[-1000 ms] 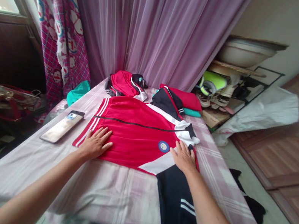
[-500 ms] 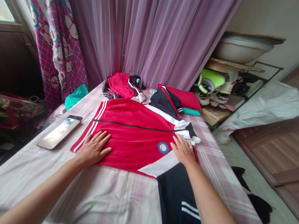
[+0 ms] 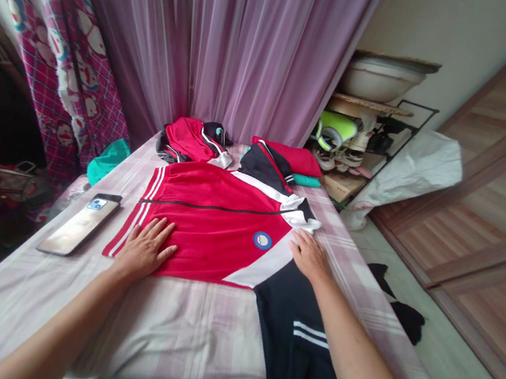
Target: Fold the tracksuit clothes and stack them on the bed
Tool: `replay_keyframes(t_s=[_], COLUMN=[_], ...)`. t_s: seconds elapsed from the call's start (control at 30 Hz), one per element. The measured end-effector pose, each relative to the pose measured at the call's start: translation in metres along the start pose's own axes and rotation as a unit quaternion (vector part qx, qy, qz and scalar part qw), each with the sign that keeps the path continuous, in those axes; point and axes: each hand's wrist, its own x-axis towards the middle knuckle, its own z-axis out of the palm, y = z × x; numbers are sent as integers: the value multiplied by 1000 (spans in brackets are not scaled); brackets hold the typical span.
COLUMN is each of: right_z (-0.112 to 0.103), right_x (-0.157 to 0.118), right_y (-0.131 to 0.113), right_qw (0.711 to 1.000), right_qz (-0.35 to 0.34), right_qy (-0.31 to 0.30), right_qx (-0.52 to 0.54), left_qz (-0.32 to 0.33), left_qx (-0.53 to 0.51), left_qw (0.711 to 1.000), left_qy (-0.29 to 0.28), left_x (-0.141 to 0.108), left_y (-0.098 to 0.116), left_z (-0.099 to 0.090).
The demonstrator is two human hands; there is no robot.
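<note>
- The red, white and dark zip-up track jacket (image 3: 206, 233) lies spread on the counter (image 3: 204, 328), which is covered with a pale plaid cloth, its striped hem (image 3: 136, 211) toward the left and its white collar (image 3: 302, 219) toward the right.
- The left hand (image 3: 145, 247) rests palm down on the red body of the jacket beside the hem, flat and wide, fingers a little spread.
- The right hand (image 3: 312, 256) lies palm down on the white shoulder panel, fingers stretched out and fairly close together, the tips just below the collar.
- The closed black zipper (image 3: 215, 208) runs across the jacket from hem to collar; a round blue-rimmed badge (image 3: 262, 241) sits between the zipper and the white panel, near the right hand.
- The near sleeve (image 3: 277, 315), dark with two white stripes, runs toward the person beneath the right forearm and over the counter's near edge.
- The far sleeve (image 3: 264, 165) extends toward a folded red garment (image 3: 305, 158), with teal cloth (image 3: 307, 181) under that.
- A crumpled heap of red and dark clothing (image 3: 188, 137) sits at the far side, by the purple curtain (image 3: 276, 56).
- A smartphone (image 3: 80, 227) lies back up left of the hem, apart from the jacket.
</note>
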Motion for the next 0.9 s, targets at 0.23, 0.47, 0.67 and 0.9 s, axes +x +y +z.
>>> replay_keyframes(t_s=[0.23, 0.47, 0.67, 0.9], right_z=[7, 7, 3, 2], right_x=[-2, -1, -1, -4], right_y=[5, 14, 25, 25], right_qw=[998, 976, 943, 924], right_qz=[-31, 35, 126, 160], right_qy=[42, 81, 94, 110], right_qx=[30, 202, 293, 328], left_qz=[2, 8, 47, 56], left_qx=[-6, -15, -41, -45], left_qw=[1000, 999, 994, 994], left_qy=[10, 47, 93, 88], left_x=[0, -6, -11, -8], left_y=[1, 2, 3, 4], left_z=[0, 0, -6, -8])
